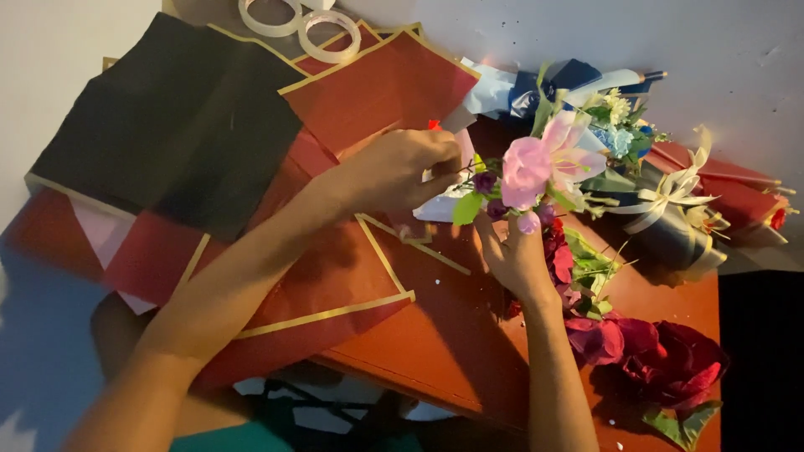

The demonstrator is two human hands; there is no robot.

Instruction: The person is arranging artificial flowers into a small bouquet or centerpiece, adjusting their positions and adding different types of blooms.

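My right hand [515,255] holds up a small bunch of artificial flowers [536,172], pink blooms with green leaves and small purple buds. My left hand [402,167] is closed at the bunch's left side, fingers pinching near a white piece of paper [437,205] and the stems. Both hands hover over red wrapping sheets with gold edges [368,276] spread on a wooden table [435,351].
A black sheet [167,125] lies at the left. Two rolls of clear tape [301,25] sit at the top. Finished bouquets in dark and red wrap [670,201] lie at the right; dark red roses [662,356] lie near the table's front right.
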